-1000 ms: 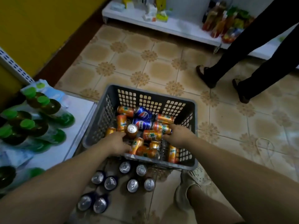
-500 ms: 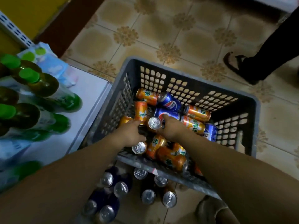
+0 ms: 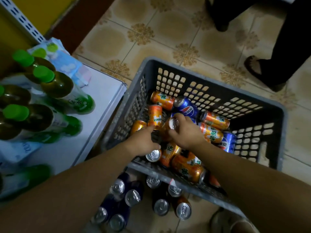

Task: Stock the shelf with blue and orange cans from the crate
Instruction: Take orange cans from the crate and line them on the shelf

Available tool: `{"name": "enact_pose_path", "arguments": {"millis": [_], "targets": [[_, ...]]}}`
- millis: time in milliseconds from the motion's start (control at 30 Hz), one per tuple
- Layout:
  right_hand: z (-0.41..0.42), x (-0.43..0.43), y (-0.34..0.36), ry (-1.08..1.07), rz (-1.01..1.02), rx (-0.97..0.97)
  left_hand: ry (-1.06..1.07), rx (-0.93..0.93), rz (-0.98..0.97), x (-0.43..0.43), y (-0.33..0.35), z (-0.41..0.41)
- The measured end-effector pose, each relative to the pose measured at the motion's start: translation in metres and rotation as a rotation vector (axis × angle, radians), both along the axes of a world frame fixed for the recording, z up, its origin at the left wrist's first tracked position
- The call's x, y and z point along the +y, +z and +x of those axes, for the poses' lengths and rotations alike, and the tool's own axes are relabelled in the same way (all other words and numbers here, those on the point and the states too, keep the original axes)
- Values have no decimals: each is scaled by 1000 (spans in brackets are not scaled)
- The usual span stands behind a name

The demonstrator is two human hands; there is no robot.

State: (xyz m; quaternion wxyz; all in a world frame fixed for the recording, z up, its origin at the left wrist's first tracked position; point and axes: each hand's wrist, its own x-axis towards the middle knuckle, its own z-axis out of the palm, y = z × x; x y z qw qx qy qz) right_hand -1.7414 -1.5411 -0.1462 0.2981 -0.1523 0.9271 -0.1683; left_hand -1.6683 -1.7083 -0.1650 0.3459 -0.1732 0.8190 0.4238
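Hands now deeper in crate (image 3: 276, 115) than 0.5 s ago. Right hand (image 3: 186, 132) has closed around 1 orange can (image 3: 171, 126), tilting it upright. Left hand (image 3: 143, 142) rests on neighbouring cans, grip unclear. Judgement: lift-out imminent; shelf (image 3: 101, 98) at left awaits.

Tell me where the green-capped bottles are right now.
In the head view, the green-capped bottles stand on the white shelf at the left, just left of the grey crate, with pale packets behind them.
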Motion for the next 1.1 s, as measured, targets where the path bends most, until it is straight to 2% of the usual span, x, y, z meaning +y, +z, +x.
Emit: {"name": "enact_pose_path", "arguments": {"millis": [133,267,367,467,600,767,933,1100], "targets": [[8,0,67,-141,-259,51,152,90,146,14,49,1],[24,-10,150,-342,-584,54,273,264,253,17,134,15],[40,-22,218,-519,-808,70,328,400,287,13,206,31],[62,-33,282,-569,-919,108,386,538,272,8,276,55],[98,-46,366,-406,-1083,94,476,665,296,-5,352,99],[154,-78,456,-147,-1082,128,514,757,334,-25,433,180],[234,-135,511,61,-1078,145,619,857,79,-65,483,276],[321,-196,526,279,-1046,80,704,802,-192,-111,501,386]]}}
